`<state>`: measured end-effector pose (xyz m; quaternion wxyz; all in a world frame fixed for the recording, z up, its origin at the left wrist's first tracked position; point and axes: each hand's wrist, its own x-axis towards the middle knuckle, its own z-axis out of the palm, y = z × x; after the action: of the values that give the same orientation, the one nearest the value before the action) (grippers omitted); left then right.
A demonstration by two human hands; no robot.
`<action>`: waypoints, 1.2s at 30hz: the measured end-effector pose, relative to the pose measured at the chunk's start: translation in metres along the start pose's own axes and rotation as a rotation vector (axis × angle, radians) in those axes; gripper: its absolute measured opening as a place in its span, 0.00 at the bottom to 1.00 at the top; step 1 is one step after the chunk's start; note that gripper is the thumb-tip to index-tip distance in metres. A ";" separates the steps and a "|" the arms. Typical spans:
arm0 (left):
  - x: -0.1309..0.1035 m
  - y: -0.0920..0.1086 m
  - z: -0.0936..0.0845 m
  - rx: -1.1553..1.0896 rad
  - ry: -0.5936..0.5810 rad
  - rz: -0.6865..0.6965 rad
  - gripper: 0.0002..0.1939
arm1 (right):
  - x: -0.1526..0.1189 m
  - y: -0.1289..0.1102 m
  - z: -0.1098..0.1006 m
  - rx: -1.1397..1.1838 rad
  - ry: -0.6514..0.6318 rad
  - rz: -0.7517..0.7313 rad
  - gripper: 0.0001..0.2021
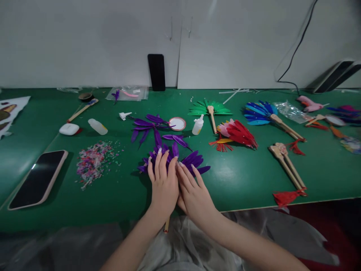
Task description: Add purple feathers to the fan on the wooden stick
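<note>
My left hand [164, 178] lies palm down on a fan of purple feathers [197, 160] near the table's front edge, its fingers stretched out over the feathers. Beside it, touching it, my right hand [193, 188] rests on the same fan with its fingers extended. Below my left hand the end of a wooden handle [167, 225] sticks out past the table edge. The middle of the fan is hidden under both hands. Loose purple feathers [146, 124] lie just behind it, next to a round white disc [177, 124] with a red rim.
On the green table [239, 180] are a phone [39, 180], colourful bits [94, 162], glue bottles [97, 127] [197, 125], and green [211, 110], red [238, 133] and blue [261, 113] feather pieces. Wooden handles [287, 165] lie right. Another phone [156, 72] leans on the wall.
</note>
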<state>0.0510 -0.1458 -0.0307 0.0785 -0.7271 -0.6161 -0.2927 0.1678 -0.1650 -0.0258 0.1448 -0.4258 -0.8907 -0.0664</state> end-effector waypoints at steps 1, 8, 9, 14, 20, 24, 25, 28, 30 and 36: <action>0.000 0.000 0.000 0.001 0.008 -0.011 0.15 | 0.000 0.000 0.001 0.000 -0.004 0.004 0.26; 0.000 0.002 0.002 0.037 -0.048 0.001 0.16 | -0.001 0.000 0.003 0.004 0.024 -0.009 0.24; 0.000 0.002 0.002 0.041 -0.056 0.008 0.17 | -0.001 0.000 0.003 0.005 0.024 -0.008 0.24; 0.001 0.002 0.000 0.047 -0.107 0.029 0.18 | -0.002 0.001 0.003 0.014 0.008 -0.002 0.24; 0.001 0.001 -0.001 0.053 -0.119 0.043 0.20 | -0.004 0.002 0.004 0.029 -0.004 0.005 0.27; 0.001 0.001 0.001 0.057 -0.113 0.041 0.20 | -0.004 0.003 0.004 0.018 -0.001 0.002 0.27; 0.000 0.001 0.001 0.057 -0.112 0.040 0.20 | -0.004 0.003 0.003 0.016 -0.004 -0.001 0.27; 0.000 0.001 0.002 0.057 -0.104 0.041 0.20 | -0.004 0.003 0.003 0.016 -0.012 -0.009 0.27; 0.000 0.001 0.002 0.058 -0.099 0.044 0.20 | -0.004 0.003 0.003 0.016 -0.010 -0.011 0.27; 0.000 0.000 0.002 0.053 -0.074 0.040 0.20 | -0.004 0.004 0.002 0.036 -0.023 0.017 0.27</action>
<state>0.0519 -0.1449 -0.0322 0.0807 -0.7471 -0.6115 -0.2477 0.1724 -0.1651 -0.0287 0.1426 -0.4315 -0.8897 -0.0442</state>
